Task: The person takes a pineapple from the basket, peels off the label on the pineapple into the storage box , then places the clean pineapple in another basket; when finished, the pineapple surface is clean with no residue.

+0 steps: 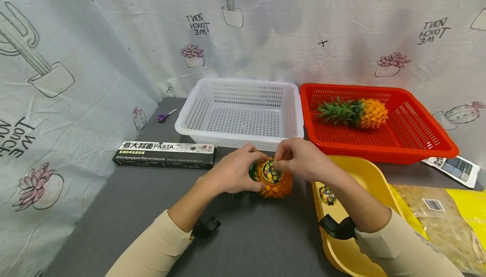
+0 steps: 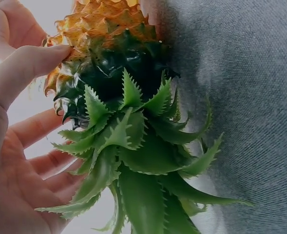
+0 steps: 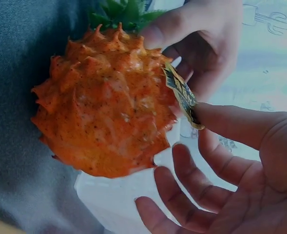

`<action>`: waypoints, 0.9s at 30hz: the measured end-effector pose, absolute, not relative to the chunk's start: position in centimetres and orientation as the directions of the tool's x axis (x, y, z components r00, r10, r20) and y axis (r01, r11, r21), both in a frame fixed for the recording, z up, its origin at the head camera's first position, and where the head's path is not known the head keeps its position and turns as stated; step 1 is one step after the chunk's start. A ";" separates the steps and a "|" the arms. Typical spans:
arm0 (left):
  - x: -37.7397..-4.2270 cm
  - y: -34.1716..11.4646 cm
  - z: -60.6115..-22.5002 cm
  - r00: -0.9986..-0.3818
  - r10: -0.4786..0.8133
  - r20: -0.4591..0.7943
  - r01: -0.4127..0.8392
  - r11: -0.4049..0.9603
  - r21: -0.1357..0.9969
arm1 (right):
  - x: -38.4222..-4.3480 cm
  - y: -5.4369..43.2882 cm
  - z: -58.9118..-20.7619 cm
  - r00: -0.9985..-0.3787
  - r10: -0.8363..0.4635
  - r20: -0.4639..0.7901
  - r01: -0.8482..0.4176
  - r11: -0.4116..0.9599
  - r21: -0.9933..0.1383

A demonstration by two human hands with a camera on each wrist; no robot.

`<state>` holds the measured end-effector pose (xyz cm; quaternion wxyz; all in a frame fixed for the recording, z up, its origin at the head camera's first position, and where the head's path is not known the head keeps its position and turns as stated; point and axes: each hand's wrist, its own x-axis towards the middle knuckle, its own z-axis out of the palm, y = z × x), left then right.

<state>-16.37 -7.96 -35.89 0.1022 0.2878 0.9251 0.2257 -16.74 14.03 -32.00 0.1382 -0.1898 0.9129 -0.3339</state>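
Observation:
A small pineapple (image 1: 279, 189) lies on its side on the grey table. My left hand (image 1: 237, 169) holds it near the crown, thumb on one side and fingers around the other. Green spiky leaves (image 2: 143, 190) point toward the camera in the left wrist view. On the upward side of the orange fruit sits a round black-and-yellow sticker (image 1: 271, 171). My right hand (image 1: 300, 159) pinches the sticker's edge between thumb and forefinger. In the right wrist view, the sticker (image 3: 183, 97) stands partly off the spiky skin, its far end at the fruit.
Behind stand a white basket (image 1: 239, 138) and a red basket (image 1: 379, 155) holding another pineapple (image 1: 373, 112). A yellow tray (image 1: 364, 165) with a similar sticker (image 1: 327, 195) lies under my right forearm. Left are a pasta box (image 1: 165, 155) and lollipop (image 1: 162, 118); right, a plastic bag (image 1: 440, 213).

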 end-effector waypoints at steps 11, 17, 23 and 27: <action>-16.7 -7.5 -35.0 -0.809 0.583 -0.073 0.506 0.754 0.418 | -16.3 16.7 -30.9 -0.859 -0.474 -0.194 -0.117 0.550 -0.827; -16.7 -7.4 -34.7 -0.813 0.575 -0.096 0.500 0.773 0.391 | -16.0 18.8 -30.4 -0.852 -0.474 -0.224 -0.069 0.527 -0.847; -16.8 -7.2 -34.5 -0.811 0.571 -0.125 0.493 0.784 0.377 | -15.6 21.0 -30.1 -0.855 -0.457 -0.243 -0.059 0.553 -0.831; -16.7 -7.1 -34.3 -0.813 0.565 -0.139 0.486 0.792 0.370 | -15.2 22.6 -30.4 -0.857 -0.427 -0.289 0.016 0.537 -0.843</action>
